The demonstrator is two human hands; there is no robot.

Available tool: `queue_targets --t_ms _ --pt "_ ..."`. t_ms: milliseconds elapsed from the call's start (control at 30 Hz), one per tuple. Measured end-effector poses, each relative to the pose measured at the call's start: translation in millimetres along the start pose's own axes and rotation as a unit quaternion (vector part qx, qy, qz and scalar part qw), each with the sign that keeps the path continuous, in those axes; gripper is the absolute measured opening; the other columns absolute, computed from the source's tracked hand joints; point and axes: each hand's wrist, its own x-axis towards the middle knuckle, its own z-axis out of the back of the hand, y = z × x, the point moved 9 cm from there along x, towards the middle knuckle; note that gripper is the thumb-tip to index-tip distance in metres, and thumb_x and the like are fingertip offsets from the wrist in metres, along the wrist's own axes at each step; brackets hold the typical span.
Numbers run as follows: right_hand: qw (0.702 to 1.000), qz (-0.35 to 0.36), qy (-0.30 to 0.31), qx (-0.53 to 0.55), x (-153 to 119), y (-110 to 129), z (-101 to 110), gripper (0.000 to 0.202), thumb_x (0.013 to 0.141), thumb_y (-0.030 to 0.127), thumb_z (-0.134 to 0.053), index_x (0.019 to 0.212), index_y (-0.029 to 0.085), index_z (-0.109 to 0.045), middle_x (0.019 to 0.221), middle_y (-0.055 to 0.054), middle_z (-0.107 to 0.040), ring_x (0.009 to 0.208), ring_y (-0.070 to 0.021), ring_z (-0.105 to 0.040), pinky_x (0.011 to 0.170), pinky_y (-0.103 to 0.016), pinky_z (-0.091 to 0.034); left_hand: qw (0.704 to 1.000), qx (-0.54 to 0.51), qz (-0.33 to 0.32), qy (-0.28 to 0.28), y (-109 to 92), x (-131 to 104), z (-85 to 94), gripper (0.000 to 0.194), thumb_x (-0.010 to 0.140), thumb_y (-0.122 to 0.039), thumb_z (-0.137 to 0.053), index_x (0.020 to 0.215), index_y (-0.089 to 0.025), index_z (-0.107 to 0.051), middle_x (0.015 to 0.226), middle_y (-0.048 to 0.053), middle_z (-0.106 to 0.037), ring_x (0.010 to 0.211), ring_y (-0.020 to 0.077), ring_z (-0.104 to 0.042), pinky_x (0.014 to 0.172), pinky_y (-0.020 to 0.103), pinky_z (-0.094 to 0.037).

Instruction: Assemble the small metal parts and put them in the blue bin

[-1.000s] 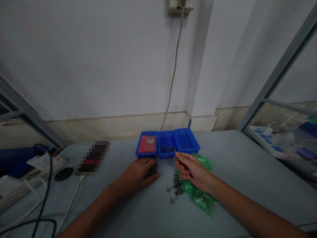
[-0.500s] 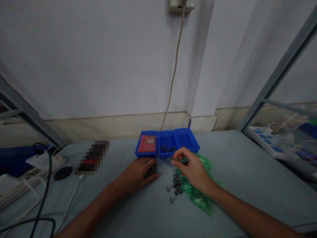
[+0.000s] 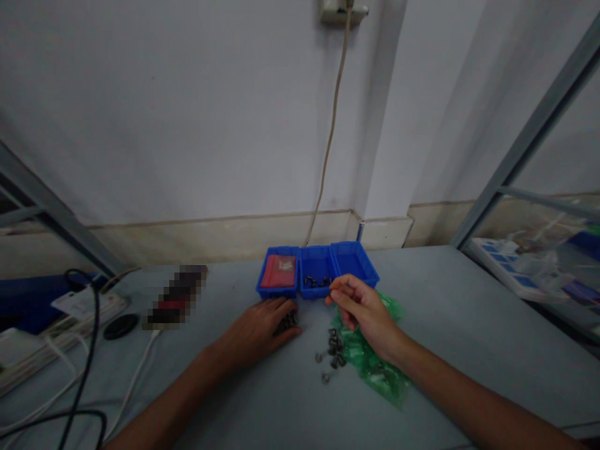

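My left hand [image 3: 267, 322] rests on the table, cupped beside a small heap of dark screws [image 3: 289, 320], its thumb apart from the fingers. My right hand [image 3: 360, 306] hovers at the front edge of the middle blue bin [image 3: 316, 292], thumb and fingertips close together; whatever may be between them is too small to tell. Several dark screws lie in that bin. More screws [image 3: 335, 350] and two pale small pieces lie on the table below my right hand, next to crumpled green plastic [image 3: 382, 375].
A left blue bin [image 3: 276, 292] contains a red packet [image 3: 281, 275]; a right blue bin [image 3: 354, 265] adjoins the middle one. To the left are a pixelated object [image 3: 175, 300], a black disc [image 3: 120, 326] and cables. A power strip [image 3: 510, 272] stands far right.
The fingers of my right hand have shifted slightly right and up, and the small piece seen at their tips earlier no longer shows clearly. My left hand has stayed in place.
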Motion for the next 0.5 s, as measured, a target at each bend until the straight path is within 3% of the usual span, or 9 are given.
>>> queue_targets --t_ms 100,233,500 --pt "0.999 0.003 -0.024 0.020 0.4 -1.6 5.9 0.031 0.094 0.051 -0.073 0.103 0.023 -0.065 0.080 0.001 -0.069 0.047 -0.0070 -0.042 0.040 -0.019 -0.028 1.000 0.001 0.005 0.005 -0.7 -0.1 0.6 0.032 0.106 -0.048 -0.060 0.126 -0.024 -0.063 0.117 0.008 -0.073 0.103 0.0277 -0.072 0.089 0.039 -0.055" --pt "0.996 0.002 -0.065 0.055 1.1 -2.9 15.2 0.034 0.090 0.053 -0.077 0.101 0.023 -0.065 0.069 0.006 -0.056 0.046 -0.0064 -0.036 0.039 -0.018 -0.024 1.000 0.006 0.004 0.006 -0.9 -0.1 1.0 0.030 0.106 -0.045 -0.061 0.127 -0.024 -0.062 0.119 0.008 -0.073 0.105 0.0282 -0.071 0.091 0.040 -0.055" --pt "0.995 -0.012 -0.088 0.052 2.0 -4.4 18.3 0.037 0.087 0.054 -0.080 0.100 0.023 -0.067 0.068 0.006 -0.054 0.046 -0.0067 -0.036 0.040 -0.018 -0.023 1.000 0.017 -0.007 0.006 -0.4 0.3 -0.6 0.033 0.107 -0.048 -0.058 0.128 -0.023 -0.062 0.119 0.009 -0.073 0.105 0.0282 -0.071 0.091 0.041 -0.056"
